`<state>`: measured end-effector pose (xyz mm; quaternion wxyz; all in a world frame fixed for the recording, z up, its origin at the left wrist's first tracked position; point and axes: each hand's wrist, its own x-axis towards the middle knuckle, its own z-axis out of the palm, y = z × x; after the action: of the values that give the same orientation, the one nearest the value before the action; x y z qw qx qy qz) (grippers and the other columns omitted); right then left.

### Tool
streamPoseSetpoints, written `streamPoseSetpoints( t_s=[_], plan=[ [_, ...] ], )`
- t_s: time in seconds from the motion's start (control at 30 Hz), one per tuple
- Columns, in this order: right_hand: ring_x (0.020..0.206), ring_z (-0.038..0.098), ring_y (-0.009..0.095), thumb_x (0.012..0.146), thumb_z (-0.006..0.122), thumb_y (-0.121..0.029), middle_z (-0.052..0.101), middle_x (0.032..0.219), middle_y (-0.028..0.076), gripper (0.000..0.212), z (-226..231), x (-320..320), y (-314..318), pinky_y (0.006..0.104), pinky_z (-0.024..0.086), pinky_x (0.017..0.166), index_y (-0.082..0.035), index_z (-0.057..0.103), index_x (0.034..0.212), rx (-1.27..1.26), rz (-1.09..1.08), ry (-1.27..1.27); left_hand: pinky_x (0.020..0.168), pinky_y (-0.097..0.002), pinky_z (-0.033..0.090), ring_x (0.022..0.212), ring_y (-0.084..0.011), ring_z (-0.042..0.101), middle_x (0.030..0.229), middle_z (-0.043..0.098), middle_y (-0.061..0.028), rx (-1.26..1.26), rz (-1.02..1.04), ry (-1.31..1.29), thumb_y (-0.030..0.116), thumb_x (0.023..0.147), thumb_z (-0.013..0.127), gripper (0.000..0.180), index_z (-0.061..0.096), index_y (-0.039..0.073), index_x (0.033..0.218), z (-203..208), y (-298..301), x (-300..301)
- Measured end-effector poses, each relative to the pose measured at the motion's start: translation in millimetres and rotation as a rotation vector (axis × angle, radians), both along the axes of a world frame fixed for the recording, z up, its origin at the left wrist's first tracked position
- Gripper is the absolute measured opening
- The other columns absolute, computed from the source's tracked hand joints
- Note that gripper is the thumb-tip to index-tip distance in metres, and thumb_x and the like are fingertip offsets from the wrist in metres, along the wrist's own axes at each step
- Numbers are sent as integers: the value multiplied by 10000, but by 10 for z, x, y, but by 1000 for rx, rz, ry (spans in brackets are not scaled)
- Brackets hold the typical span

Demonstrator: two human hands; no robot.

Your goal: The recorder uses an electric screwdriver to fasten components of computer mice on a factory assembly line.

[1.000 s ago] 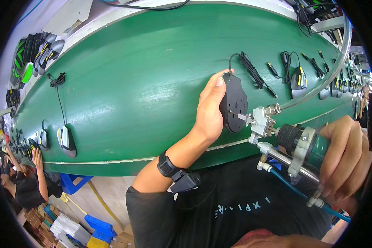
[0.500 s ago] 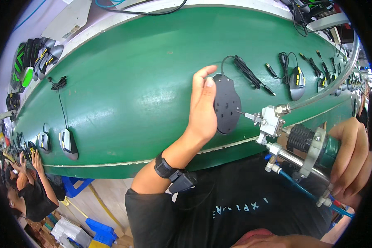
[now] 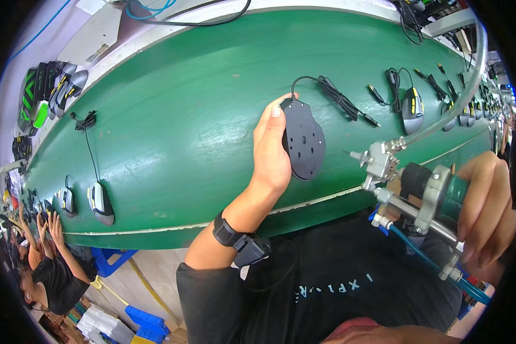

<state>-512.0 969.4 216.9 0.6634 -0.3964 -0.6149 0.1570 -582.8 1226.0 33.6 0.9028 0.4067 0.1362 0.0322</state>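
The person wears a black short-sleeved cotton shirt (image 3: 321, 286) with small pale letters across the chest. A black band with a chunky black clip (image 3: 238, 241) goes around the left wrist. Both hands are bare, the left hand (image 3: 271, 152) and the right hand (image 3: 487, 209), with no gloves or rings

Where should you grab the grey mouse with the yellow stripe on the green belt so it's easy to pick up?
Probably by its two long sides, coming down from above. The grey mouse lies flat on its belly on the green belt, with its rounded back up, so fingers can pinch its narrow middle. Its cable trails from the far end; avoid that end.
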Motion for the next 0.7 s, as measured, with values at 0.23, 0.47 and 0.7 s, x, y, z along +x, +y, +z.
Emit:
streamPoseSetpoints(
  t_s=[0.23, 0.47, 0.7],
  plan=[
    [1025, 659, 119, 838, 666, 88, 712, 1056, 65, 236, -269, 378, -201, 175, 515, 953, -57, 679, 1024, 87, 317, -107, 851, -311, 504, 941, -164, 613, 1069, 640, -104, 121, 11, 89, 349, 1055, 344, 471, 529, -21, 1279, -98, 82, -87],
    [997, 677, 111, 864, 608, 99, 694, 1063, 81, 256, -417, -29, -665, 160, 519, 932, -24, 644, 1086, 336, -33, 119, 862, -310, 504, 943, -164, 616, 1093, 647, -115, 113, -13, 77, 349, 1055, 342, 469, 532, -16, 1279, -77, 39, -65],
    [941, 695, 116, 861, 591, 103, 685, 1058, 101, 199, -148, 219, -632, 142, 533, 893, 17, 647, 1031, -144, 117, -31, 861, -310, 504, 935, -163, 619, 1090, 649, -113, 119, -25, 76, 341, 1057, 337, 461, 533, -13, 1277, -91, 53, -83]
  ],
)
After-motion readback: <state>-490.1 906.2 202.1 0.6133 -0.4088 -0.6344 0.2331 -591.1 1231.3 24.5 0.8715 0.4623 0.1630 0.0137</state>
